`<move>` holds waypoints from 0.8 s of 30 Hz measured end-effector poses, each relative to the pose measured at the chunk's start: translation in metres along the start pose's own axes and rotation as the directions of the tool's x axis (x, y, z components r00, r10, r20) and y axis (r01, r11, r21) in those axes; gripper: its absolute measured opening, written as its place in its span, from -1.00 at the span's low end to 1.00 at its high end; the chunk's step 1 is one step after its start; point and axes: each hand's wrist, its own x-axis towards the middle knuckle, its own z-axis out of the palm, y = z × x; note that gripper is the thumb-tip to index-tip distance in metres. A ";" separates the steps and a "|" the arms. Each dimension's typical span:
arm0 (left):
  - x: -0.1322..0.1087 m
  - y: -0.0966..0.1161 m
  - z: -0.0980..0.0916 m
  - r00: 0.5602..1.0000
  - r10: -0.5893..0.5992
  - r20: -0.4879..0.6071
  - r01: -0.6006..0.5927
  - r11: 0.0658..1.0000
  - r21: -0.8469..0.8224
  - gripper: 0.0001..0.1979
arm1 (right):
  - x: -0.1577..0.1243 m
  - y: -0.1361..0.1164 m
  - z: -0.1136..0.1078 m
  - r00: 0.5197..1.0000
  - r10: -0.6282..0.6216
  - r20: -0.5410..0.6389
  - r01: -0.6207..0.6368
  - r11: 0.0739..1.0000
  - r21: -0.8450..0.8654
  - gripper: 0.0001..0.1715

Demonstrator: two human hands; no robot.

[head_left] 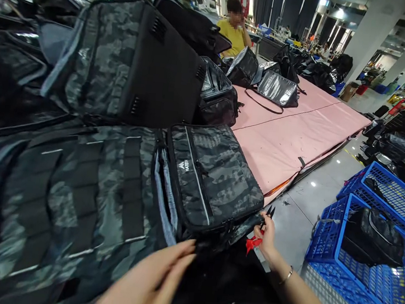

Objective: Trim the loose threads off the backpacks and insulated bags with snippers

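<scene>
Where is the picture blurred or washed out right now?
Head view: the bare left hand is smeared, probably by motion, while the bare right hand looks sharper; head view: glare whitens the glossy black-and-silver bag on the pink-covered table; head view: bright spots reflect off the pale, shiny floor.

I am viewing a bag workshop: camouflage bags [217, 177] are crowding the near edge of a pink table [320, 122], blue crates [328, 226] standing beyond its right edge.

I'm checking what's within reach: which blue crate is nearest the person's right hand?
The front blue crate, holding a black bag with pale trim; the other blue crate stands beyond it, farther from the right hand.
</scene>
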 end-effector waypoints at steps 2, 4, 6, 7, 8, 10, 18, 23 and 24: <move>0.001 0.005 0.031 0.991 0.135 0.026 -0.136 0.989 0.053 -0.83 | -0.001 0.000 -0.002 1.000 0.009 0.012 -0.009 1.000 -0.010 -0.57; -0.001 0.008 0.054 0.979 0.199 -0.038 -0.189 0.963 0.193 -0.88 | -0.003 0.000 -0.003 1.000 0.020 0.021 -0.020 0.999 -0.026 -0.56; -0.005 0.010 0.067 0.978 0.193 -0.076 -0.163 0.943 0.290 -0.90 | -0.004 0.000 -0.005 1.000 0.022 0.023 -0.021 0.999 -0.047 -0.56; -0.006 0.010 0.070 0.982 0.173 -0.071 -0.143 0.938 0.317 -0.88 | -0.004 0.000 -0.006 1.000 0.018 0.022 -0.017 0.998 -0.060 -0.57; -0.007 0.011 0.072 0.986 0.154 -0.065 -0.123 0.931 0.344 -0.87 | -0.005 0.000 -0.007 1.000 0.013 0.019 -0.011 0.997 -0.075 -0.58; -0.007 0.013 0.074 0.989 0.130 -0.065 -0.091 0.904 0.418 -0.89 | -0.005 0.000 -0.008 1.000 -0.003 0.011 0.004 0.993 -0.114 -0.59; -0.005 0.017 0.070 0.985 0.162 -0.056 -0.118 0.879 0.462 -0.94 | -0.017 -0.022 -0.018 0.974 -0.223 -0.043 0.187 0.896 -0.403 -0.63; -0.009 0.015 0.066 0.991 0.127 -0.037 -0.099 0.897 0.431 -0.96 | -0.058 -0.056 -0.012 0.928 -0.346 0.135 0.353 0.707 -0.612 -0.73; -0.009 0.015 0.066 0.991 0.126 -0.043 -0.097 0.907 0.410 -0.95 | -0.068 -0.063 -0.007 0.912 -0.343 0.225 0.402 0.640 -0.655 -0.73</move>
